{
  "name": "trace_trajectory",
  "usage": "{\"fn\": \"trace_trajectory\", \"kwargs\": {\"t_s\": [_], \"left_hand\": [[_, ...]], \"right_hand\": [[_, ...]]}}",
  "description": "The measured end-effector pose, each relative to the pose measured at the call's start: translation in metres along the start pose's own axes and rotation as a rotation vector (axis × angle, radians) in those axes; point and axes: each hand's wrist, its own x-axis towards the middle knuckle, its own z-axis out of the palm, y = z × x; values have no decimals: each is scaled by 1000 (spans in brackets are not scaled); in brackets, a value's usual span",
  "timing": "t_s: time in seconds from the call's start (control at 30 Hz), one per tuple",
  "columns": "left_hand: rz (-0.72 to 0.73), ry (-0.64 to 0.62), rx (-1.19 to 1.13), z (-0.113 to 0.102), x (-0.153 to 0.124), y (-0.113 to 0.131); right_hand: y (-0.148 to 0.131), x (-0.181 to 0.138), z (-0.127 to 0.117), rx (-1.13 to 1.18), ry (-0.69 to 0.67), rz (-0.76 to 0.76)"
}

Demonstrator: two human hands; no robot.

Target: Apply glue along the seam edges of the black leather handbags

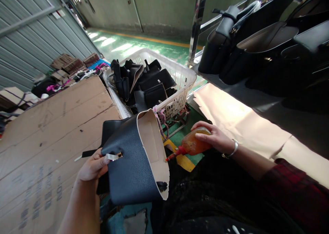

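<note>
My left hand grips a dark leather handbag by its side, close to a small metal clasp with a pale wrapping on it. The bag lies tilted, its beige-lined mouth turned toward my right hand. That hand is closed round a squeeze bottle of orange-amber liquid with a red nozzle. The nozzle tip points down and left at the near edge of the bag's opening; whether it touches the edge I cannot tell. My left fingers behind the bag are partly hidden.
A white plastic basket full of black bag pieces stands just beyond the handbag. Printed cardboard covers the surface at left. At right, a metal rack holds several black bags above a beige sheet.
</note>
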Motion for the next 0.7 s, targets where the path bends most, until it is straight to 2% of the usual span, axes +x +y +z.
{"fn": "trace_trajectory", "kwargs": {"t_s": [0.2, 0.47, 0.57, 0.7], "left_hand": [[-13, 15, -9, 7, -1, 5], [6, -103, -47, 10, 2, 7], [22, -116, -39, 11, 3, 8], [17, -105, -17, 13, 3, 9]], "right_hand": [[8, -11, 4, 49, -29, 70], [21, -24, 7, 157, -66, 131], [26, -23, 4, 125, -11, 130], [32, -17, -3, 32, 149, 105]]}}
